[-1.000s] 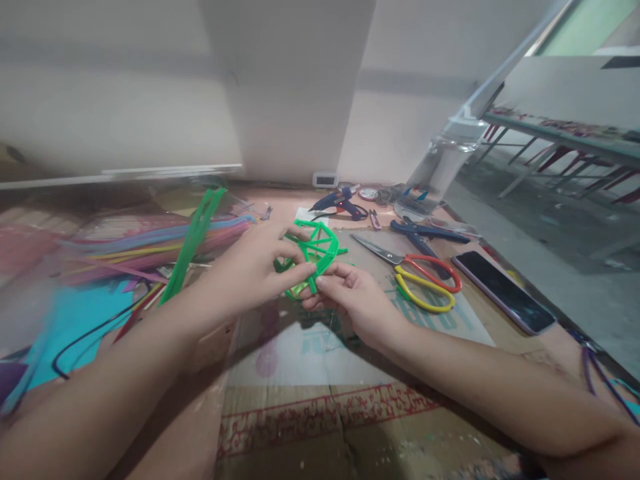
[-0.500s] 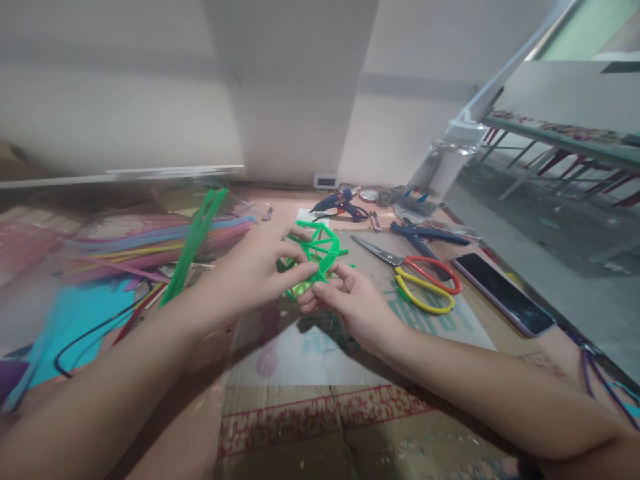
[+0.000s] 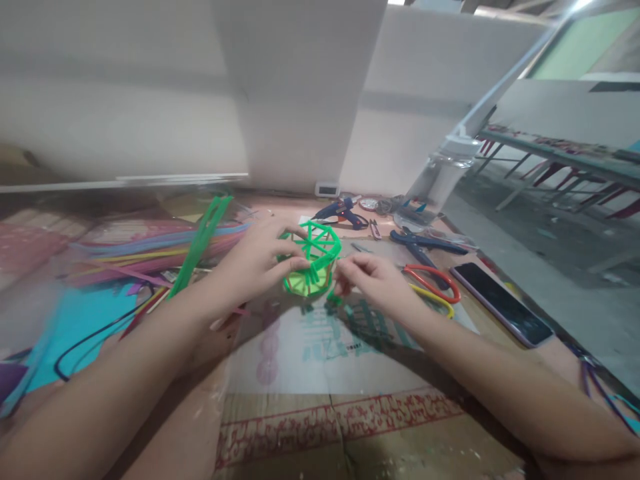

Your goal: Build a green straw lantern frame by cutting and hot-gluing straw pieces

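Green frame (image 3: pixel 326 259) in left grip (image 3: pixel 260 257); clear bottle (image 3: pixel 439 177) beyond.

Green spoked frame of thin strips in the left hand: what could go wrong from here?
The green spoked frame might bend or lose a strip if the left hand, gripping its rim, squeezes harder. The right hand partly hides the metal scissors with red and yellow handles, so a careless sweep could catch the blade or shift them.
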A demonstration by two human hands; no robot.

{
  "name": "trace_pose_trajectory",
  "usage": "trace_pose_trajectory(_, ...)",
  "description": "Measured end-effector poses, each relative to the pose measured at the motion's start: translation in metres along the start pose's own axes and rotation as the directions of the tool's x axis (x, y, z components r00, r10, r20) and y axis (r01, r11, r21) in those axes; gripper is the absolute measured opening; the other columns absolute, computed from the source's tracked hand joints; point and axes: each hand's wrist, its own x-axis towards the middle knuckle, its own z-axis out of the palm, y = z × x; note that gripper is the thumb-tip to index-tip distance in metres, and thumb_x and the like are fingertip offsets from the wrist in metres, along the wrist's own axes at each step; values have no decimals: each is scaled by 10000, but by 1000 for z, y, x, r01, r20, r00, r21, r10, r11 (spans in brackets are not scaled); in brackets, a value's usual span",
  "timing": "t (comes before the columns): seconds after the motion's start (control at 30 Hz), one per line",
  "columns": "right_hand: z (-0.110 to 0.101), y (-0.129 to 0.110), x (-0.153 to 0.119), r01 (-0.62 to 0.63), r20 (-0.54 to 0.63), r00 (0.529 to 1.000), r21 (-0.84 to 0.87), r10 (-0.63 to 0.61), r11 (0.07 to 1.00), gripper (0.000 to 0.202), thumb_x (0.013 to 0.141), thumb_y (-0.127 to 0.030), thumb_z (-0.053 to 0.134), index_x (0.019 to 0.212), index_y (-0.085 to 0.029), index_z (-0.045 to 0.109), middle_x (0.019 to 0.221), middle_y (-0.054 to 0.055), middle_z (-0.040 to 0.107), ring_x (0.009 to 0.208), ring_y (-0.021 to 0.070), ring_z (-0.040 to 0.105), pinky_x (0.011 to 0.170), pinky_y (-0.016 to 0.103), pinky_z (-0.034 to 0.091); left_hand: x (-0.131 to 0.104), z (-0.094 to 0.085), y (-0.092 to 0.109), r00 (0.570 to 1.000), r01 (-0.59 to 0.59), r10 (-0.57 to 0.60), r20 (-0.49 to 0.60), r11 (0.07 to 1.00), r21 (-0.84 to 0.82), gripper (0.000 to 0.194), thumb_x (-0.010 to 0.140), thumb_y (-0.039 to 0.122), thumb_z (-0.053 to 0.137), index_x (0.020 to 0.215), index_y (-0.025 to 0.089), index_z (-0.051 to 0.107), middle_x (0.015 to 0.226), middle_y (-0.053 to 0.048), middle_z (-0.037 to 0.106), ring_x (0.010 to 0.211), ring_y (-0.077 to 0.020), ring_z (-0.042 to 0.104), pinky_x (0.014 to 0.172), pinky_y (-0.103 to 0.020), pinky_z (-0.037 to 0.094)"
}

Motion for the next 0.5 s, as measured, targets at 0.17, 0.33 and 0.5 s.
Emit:
trace_pose_trajectory(0.17, -40, -2, 13, 188, 99, 982, -497, -160, 847, 98, 931, -235, 650, 914, -205, 742, 880, 34, 757, 791, 178, 675, 729, 313, 512, 0, -5, -6, 996, 85, -85, 5, 996, 2, 354, 1017, 416, 542, 880, 206, 792, 1227, -121, 696, 1230, -336, 588, 1099, -572, 423)
trace_pose_trajectory(0.33, -36, 12, 9, 349, 431, 900, -632, -60, 691, 101, 944, -169, 687, 1013, -189, 758, 1017, 64, 730, 850, 173, 659, 767, 298, 487, 1, -15, 0, 994, 111, -112, -10, 994, -23, 384, 1032, 428, 475, 1010, 193, 778, 1221, -124, 707, 1219, -323, 617, 1075, -533, 470)
trace_pose_trajectory(0.5, -34, 19, 10, 400, 478, 878, -699, -29, 593, 95, 914, -109, 691, 956, -171, 750, 997, 68, 718, 849, 178, 648, 742, 282, 453, 1, -19, 0, 995, 94, -93, -36, 996, 8, 343, 1007, 425, 522, 1011, 189, 771, 1223, -121, 706, 1224, -314, 619, 1063, -505, 487)
